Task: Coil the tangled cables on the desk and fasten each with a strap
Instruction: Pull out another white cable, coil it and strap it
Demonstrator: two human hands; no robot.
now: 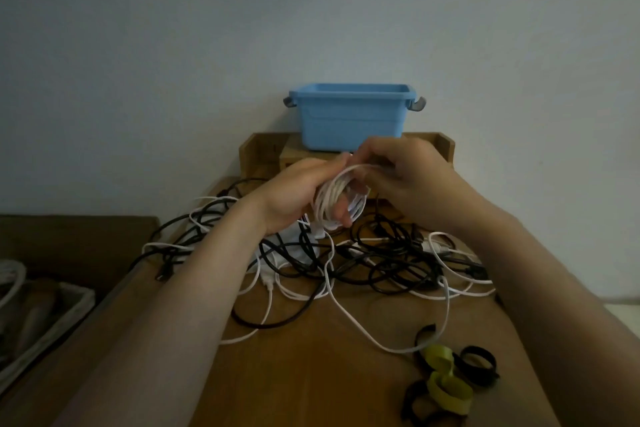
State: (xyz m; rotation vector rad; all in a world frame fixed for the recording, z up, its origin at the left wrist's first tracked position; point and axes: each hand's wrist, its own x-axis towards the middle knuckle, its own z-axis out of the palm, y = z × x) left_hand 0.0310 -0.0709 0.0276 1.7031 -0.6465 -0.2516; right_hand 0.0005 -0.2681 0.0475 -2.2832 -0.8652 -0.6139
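A blue bin (349,122) stands at the far end of the desk (311,367), against the wall, and a wicker basket (52,316) sits low at the left. Black and white cables (346,264) lie tangled across the middle of the desk. Green and black straps (446,381) lie near its right front edge. Above the tangle, the left hand (294,194) grips a white coil (337,201), fingers curled round its loops. The right hand (398,177) pinches the top loop, fingers bent. 1 white tail (398,352) trails down toward the straps.
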